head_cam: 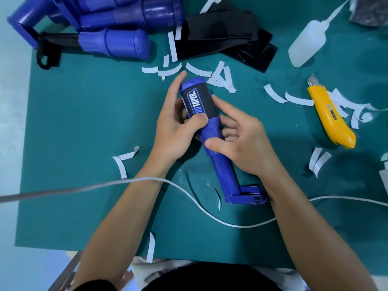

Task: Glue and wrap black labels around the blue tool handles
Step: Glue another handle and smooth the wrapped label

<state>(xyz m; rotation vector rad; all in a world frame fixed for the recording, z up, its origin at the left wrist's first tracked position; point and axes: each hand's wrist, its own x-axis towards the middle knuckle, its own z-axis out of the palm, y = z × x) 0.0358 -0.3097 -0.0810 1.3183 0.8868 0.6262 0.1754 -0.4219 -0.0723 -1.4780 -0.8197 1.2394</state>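
A blue tool handle (220, 164) lies slanted over the middle of the green mat (84, 122), its foot toward me. A black label (199, 101) with white lettering is wrapped around its upper end. My left hand (174, 131) grips that labelled end, thumb pressing the label's lower edge. My right hand (239, 141) holds the shaft just below the label, thumb on top, one finger touching the label's right side. A stack of loose black labels (226, 40) lies at the back.
Several other blue handles (113, 22) are piled at the back left. A white glue bottle (306, 43) lies at the back right, a yellow utility knife (329, 114) to the right. White backing strips (218, 78) litter the mat. A white cable (189, 196) crosses in front.
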